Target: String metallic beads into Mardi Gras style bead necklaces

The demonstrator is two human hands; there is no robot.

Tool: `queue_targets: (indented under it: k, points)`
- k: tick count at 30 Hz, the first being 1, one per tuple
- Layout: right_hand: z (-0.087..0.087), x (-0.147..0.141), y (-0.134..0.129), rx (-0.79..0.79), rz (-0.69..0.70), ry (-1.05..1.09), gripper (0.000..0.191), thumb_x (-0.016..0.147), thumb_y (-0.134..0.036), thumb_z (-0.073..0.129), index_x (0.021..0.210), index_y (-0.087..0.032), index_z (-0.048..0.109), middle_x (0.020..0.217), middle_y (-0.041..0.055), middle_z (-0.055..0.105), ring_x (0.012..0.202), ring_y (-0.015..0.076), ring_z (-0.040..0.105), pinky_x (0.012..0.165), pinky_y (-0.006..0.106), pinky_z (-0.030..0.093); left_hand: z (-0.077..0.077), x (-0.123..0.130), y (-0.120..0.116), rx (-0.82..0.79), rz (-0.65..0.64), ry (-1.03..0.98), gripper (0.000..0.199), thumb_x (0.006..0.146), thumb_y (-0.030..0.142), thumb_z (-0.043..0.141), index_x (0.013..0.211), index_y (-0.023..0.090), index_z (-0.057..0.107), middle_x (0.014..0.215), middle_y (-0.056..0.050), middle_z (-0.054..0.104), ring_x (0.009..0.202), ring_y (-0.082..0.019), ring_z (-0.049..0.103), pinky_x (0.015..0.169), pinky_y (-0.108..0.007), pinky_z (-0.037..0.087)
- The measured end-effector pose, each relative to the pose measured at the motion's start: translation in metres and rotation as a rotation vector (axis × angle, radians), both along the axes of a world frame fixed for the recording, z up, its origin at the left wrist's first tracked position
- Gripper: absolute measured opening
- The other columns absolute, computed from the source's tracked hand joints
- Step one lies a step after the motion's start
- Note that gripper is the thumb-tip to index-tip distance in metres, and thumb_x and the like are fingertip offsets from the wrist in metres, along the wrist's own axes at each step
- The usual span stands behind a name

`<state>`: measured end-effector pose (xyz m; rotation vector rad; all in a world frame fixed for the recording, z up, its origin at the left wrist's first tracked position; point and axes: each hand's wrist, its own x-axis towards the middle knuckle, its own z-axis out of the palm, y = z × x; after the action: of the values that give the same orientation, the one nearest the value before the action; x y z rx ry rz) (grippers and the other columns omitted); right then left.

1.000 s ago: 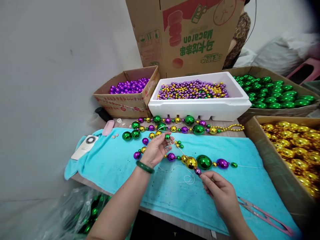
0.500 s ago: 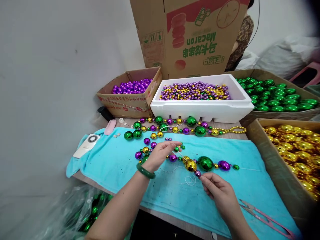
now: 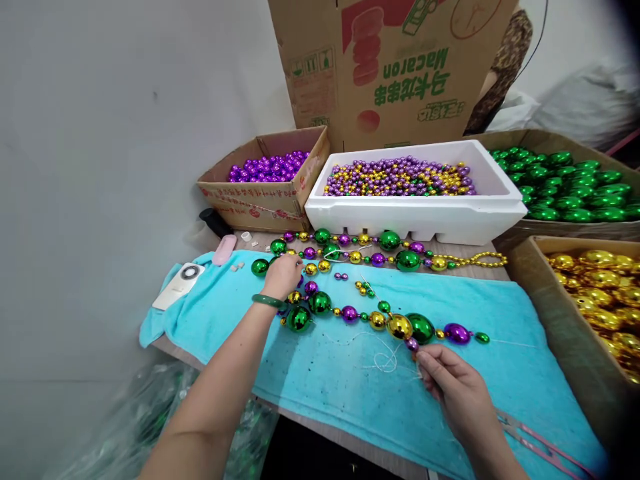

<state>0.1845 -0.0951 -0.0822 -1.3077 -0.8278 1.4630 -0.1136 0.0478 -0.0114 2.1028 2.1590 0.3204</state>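
Observation:
My left hand [image 3: 285, 275], with a green bangle [image 3: 269, 301] at the wrist, is over the loose beads at the left of the blue towel [image 3: 225, 320]. Its fingers are bent together; what they hold, if anything, is hidden. My right hand [image 3: 450, 377] pinches a short bead string by the small purple bead [image 3: 412, 345]. Beyond that bead come a gold bead [image 3: 399, 327] and a small green bead [image 3: 383, 307], with a needle-like tip sticking up. Right behind lies a large green bead [image 3: 421, 329]. Thin white thread [image 3: 385, 360] curls on the towel.
A finished-looking bead strand [image 3: 407, 261] lies behind the towel. Further back are a box of purple beads [image 3: 260, 200], a white foam box [image 3: 415, 217] and green beads [image 3: 570, 190]. Gold beads [image 3: 605, 293] fill a right-hand box. Pink-handled scissors [image 3: 545, 447] lie front right.
My left hand has left the thread tip above the gold bead and moved left to the loose beads. My right hand still pinches the bead string. The view has shifted slightly.

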Motion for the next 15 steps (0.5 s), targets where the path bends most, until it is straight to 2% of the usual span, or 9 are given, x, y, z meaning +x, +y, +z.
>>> queue_targets:
  k: [5, 8, 11, 13, 15]
  points:
    - [0.000, -0.005, 0.003, 0.008, 0.032, -0.020, 0.033, 0.067, -0.048, 0.070, 0.070, -0.016, 0.061, 0.053, -0.0020, 0.046, 0.047, 0.0093, 0.041, 0.041, 0.020, 0.031, -0.012, 0.012, -0.006, -0.152, -0.036, -0.054, 0.016, 0.072, 0.028, 0.062, 0.082, 0.017, 0.069, 0.088, -0.012, 0.069, 0.091, -0.029, 0.061, 0.082, -0.037, 0.043]
    - [0.005, -0.009, 0.004, 0.019, 0.055, -0.017, 0.034, 0.067, -0.049, 0.071, 0.069, -0.016, 0.061, 0.052, -0.0025, 0.045, 0.046, 0.0086, 0.040, 0.041, 0.020, 0.030, -0.024, 0.019, -0.004, -0.206, -0.040, -0.135, 0.017, 0.065, 0.026, 0.069, 0.079, 0.017, 0.068, 0.088, -0.012, 0.069, 0.093, -0.029, 0.060, 0.084, -0.038, 0.042]
    - [0.008, -0.010, 0.003, 0.019, 0.058, -0.011, 0.034, 0.066, -0.049, 0.071, 0.070, -0.016, 0.062, 0.051, -0.0028, 0.046, 0.045, 0.0080, 0.039, 0.041, 0.019, 0.029, -0.028, 0.024, -0.001, -0.228, -0.048, -0.266, 0.018, 0.059, 0.019, 0.071, 0.076, 0.017, 0.068, 0.089, -0.011, 0.069, 0.095, -0.029, 0.059, 0.088, -0.038, 0.042]
    - [0.008, -0.009, 0.002, 0.015, 0.048, -0.014, 0.035, 0.066, -0.049, 0.071, 0.070, -0.016, 0.062, 0.051, -0.0028, 0.046, 0.045, 0.0081, 0.039, 0.041, 0.020, 0.029, -0.026, 0.026, -0.001, -0.219, -0.053, -0.377, 0.020, 0.062, 0.019, 0.068, 0.083, 0.018, 0.069, 0.094, -0.010, 0.069, 0.096, -0.027, 0.060, 0.087, -0.037, 0.043]
    - [0.008, -0.008, 0.001, 0.012, 0.039, -0.014, 0.034, 0.065, -0.049, 0.072, 0.070, -0.016, 0.062, 0.051, -0.0029, 0.046, 0.046, 0.0081, 0.040, 0.041, 0.020, 0.029, -0.020, 0.030, -0.007, -0.212, -0.058, -0.498, 0.026, 0.073, 0.025, 0.060, 0.097, 0.018, 0.066, 0.098, -0.009, 0.067, 0.090, -0.022, 0.062, 0.080, -0.033, 0.048]
